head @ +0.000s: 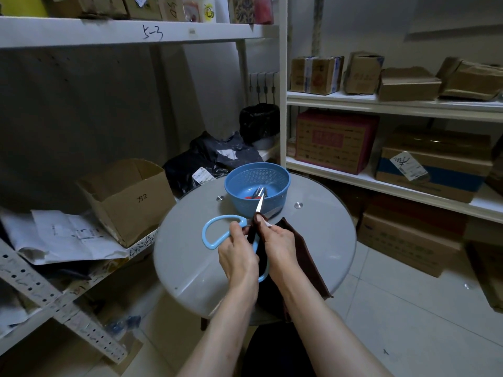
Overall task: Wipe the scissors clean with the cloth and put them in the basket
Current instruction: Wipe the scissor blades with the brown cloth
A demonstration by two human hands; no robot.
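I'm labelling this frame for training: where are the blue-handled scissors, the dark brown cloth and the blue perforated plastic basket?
Blue-handled scissors [259, 205]: head view, on the bare blade.
Dark brown cloth [306, 268]: head view, on its loose right flap.
Blue perforated plastic basket [239, 205]: head view, on its front outer wall.

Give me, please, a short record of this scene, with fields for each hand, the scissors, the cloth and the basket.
left hand: grips the scissors by the blue handle
right hand: pinches the cloth round the blade
scissors: held above the table, blade tip pointing toward the basket
cloth: dark brown, its loose part trailing over the table
basket: blue, on the far side of the round table, with some tools inside, kind unclear
stage: wiping; scissors not yet in the basket
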